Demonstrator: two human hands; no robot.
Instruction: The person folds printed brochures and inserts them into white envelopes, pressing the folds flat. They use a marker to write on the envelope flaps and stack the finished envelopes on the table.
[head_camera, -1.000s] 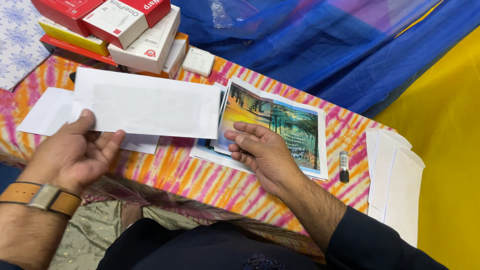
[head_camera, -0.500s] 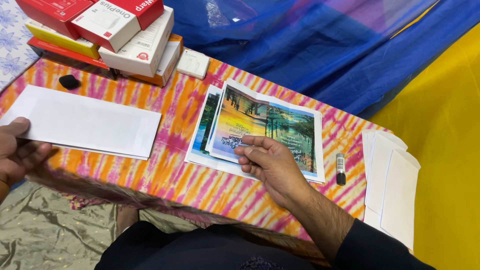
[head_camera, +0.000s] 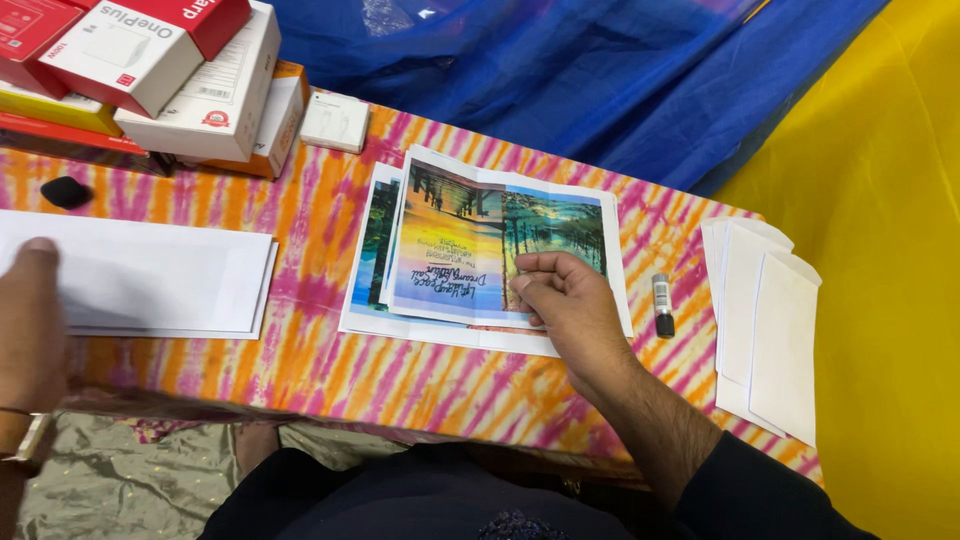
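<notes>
In the head view, the person's left hand (head_camera: 30, 325) has slid further toward the left edge than half a second ago, and the white paper envelope (head_camera: 150, 275) beneath it has shifted left with it. The right hand (head_camera: 570, 305) has stayed on the stack of colourful printed landscape sheets (head_camera: 470, 245), which has not moved on the pink-and-orange tie-dye tablecloth (head_camera: 320, 370).

The left hand is cut off by the frame; only its back and thumb show, lying flat on the envelope, and whether it grips the paper cannot be told. The right hand's fingers are curled loosely, fingertips pressing the top sheet, clasping nothing.

The top sheet shows a sunset with trees and dark handwriting, lying slightly askew over the sheets below. A small black-capped marker (head_camera: 662, 305) lies just right of the stack, beside more white envelopes (head_camera: 770, 320).
</notes>
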